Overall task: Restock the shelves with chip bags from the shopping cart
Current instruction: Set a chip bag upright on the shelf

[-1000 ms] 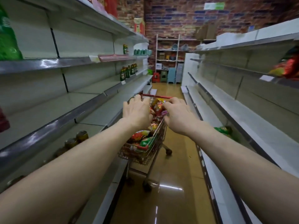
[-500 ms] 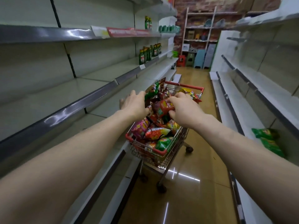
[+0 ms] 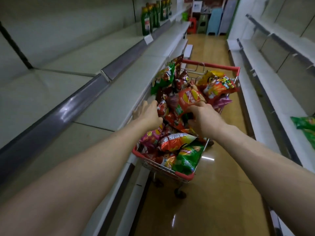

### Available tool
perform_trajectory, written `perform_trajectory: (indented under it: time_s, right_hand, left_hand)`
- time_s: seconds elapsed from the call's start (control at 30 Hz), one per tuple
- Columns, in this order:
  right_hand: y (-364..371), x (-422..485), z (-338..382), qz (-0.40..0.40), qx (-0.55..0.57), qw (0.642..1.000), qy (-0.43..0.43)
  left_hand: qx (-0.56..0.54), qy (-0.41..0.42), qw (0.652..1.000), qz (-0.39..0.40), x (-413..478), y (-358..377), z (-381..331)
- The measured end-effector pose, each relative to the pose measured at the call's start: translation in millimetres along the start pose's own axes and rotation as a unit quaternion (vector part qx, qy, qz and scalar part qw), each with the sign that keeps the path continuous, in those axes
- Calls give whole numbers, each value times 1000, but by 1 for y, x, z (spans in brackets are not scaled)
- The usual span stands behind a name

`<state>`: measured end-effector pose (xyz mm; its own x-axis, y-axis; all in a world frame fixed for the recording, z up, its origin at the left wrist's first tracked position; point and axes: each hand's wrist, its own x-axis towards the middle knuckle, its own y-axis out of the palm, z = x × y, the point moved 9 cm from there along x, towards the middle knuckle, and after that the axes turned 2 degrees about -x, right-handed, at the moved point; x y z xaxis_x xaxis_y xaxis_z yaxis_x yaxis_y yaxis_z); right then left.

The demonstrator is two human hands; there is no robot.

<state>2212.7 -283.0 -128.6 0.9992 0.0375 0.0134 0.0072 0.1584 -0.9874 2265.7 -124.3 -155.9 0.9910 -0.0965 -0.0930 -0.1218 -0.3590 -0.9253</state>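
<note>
Both my arms are stretched out long and nearly straight, converging over the shopping cart (image 3: pixel 185 175). My left hand (image 3: pixel 147 114) sits palm-down at the cart's left edge, fingers spread and fairly straight, tips against the pile of chip bags (image 3: pixel 172 142). I cannot see it closed round anything. My right hand (image 3: pixel 204 120) is curled, fingers over and thumb under the near end of a red chip bag (image 3: pixel 189 99), so that hand is holding it on top of the heap.

The cart stands on a glossy tan floor (image 3: pixel 204 201) in a narrow aisle, pressed up beside the left shelves (image 3: pixel 119 92). They are pale boards with grey front rails. A row of green bottles (image 3: pixel 150 19) stands on a higher board further along. The right shelves (image 3: pixel 259 86) carry a few green bags (image 3: pixel 305 123) near the picture's edge. Plastic stools (image 3: pixel 213 23) are stacked at the aisle's far end.

The red chip bag lies tilted, printed face up toward me. Its long axis runs from my right hand away and slightly rightward, roughly in line with the aisle. The cart's own long axis follows the aisle too, its red handle bar at the far end. A green bag (image 3: pixel 186 160) fills the near corner, and an orange bag (image 3: pixel 218 84) lies crosswise by the handle.
</note>
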Motion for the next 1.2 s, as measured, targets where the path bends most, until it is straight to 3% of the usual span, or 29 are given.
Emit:
perform_trajectory:
  time_s: [0.37,0.57,0.77,1.07,1.2]
  right_hand:
    - [159,79,-26,145,25,989,-8]
    - [233,104,-19,201,49,977,-51]
    - [284,118,0,190,-8,976,-105]
    - [321,127,-23,183,-122,972,-88]
    - [323,130,-24,152,-123,977,-79]
  left_hand:
    - [-55,-102,984,134,74,155,53]
    - [-71,-148,984,67,118,189,86]
    - [-101,-177,979,27,148,209,107]
    - [-83,-246,965,35,153,232,121]
    - [-192,-304,932,51,145,252,137]
